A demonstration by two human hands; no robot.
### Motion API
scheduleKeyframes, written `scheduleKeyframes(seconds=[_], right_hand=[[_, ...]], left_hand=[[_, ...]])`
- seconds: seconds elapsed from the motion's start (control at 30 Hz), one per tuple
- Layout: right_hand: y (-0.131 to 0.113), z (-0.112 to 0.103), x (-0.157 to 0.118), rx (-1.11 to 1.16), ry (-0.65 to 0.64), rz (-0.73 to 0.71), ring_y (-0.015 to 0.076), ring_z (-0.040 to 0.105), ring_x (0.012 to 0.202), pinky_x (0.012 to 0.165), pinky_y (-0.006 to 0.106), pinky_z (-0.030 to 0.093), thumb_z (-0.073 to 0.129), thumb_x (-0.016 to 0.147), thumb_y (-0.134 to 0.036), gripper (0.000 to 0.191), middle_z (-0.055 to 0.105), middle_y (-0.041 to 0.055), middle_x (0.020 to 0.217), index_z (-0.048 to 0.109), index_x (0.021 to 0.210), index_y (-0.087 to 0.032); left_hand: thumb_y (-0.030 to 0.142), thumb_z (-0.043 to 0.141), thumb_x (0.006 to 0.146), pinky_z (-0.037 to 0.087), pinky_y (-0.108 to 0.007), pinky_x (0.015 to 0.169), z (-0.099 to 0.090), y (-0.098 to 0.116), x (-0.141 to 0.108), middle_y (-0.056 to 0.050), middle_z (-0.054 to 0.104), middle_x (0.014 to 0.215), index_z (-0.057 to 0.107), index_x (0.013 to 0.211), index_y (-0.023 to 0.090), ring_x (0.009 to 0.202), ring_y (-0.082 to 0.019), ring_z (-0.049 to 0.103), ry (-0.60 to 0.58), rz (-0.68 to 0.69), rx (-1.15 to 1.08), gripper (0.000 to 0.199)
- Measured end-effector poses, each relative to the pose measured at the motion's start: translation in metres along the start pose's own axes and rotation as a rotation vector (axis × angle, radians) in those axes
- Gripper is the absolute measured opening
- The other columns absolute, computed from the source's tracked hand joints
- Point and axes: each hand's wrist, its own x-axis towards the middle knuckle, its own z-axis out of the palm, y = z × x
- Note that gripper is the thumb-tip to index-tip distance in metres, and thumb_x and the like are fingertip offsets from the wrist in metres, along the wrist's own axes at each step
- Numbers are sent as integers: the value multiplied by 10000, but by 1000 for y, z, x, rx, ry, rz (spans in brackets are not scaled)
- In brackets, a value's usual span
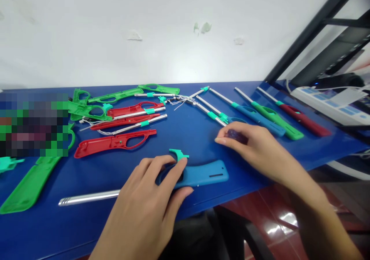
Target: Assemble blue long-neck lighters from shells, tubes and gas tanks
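Note:
My left hand is wrapped over the middle of a blue lighter, which lies near the table's front edge with its metal tube pointing left. A small teal clip shows at my left index and middle fingertips. Off to the right, my right hand is closed round a dark purple thing, mostly hidden by the fingers. Just beyond those fingers lie metal tubes with teal collars and part of another blue handle.
Red half shells, green half shells and wired metal tubes lie at the left and back. Blue, green and red lighters lie at the right, near a black metal frame. A white wall stands behind.

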Motion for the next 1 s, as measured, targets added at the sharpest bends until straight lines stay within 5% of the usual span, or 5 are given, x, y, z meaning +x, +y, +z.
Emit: scheduleKeyframes(seconds=[0.17, 0.47, 0.67, 0.83, 1.0], right_hand=[[-1, 8, -5, -128, 70, -34, 251, 739, 979, 891, 405, 523, 646, 1032, -399, 172, 793, 28, 1093, 773, 1042, -284], [6, 18, -3, -230, 95, -165, 269, 696, 1075, 1002, 463, 558, 506, 1083, -311, 416, 678, 107, 1224, 631, 1473, -237], [-4, 18, -26, -127, 315, -207, 254, 684, 1103, 1004, 434, 553, 521, 1099, -337, 280, 721, 78, 1180, 693, 1309, -272], [-11, 16, -65, -28, -2, -120, 189, 672, 935, 803, 327, 591, 731, 981, -531, 642, 703, 0, 1359, 464, 1558, -440], [-4, 26, -68, -18, -25, -119, 169, 650, 900, 869, 330, 588, 676, 1041, -437, 567, 727, -40, 1305, 423, 1546, -493]], left_hand=[[214, 561, 1085, 563, -516, 885, -2, 2, 0, -109, 611, 1306, 569, 1468, 263, 1110, -306, 566, -21, -13, 4, 386], [239, 578, 1087, 542, -530, 942, -2, 4, 1, -118, 655, 1306, 500, 1495, 177, 1142, -309, 563, -4, -12, 43, 420], [204, 571, 1062, 551, -574, 926, -2, 8, 6, -150, 616, 1307, 547, 1448, 165, 1153, -338, 551, -2, -17, 48, 389], [254, 583, 1061, 554, -598, 889, 0, 19, 18, -163, 636, 1269, 610, 1361, 145, 1127, -368, 564, -14, 47, 49, 321], [224, 534, 1091, 527, -572, 897, 5, 21, 23, -131, 668, 1213, 634, 1298, 146, 1112, -351, 574, -45, 79, 31, 243]])
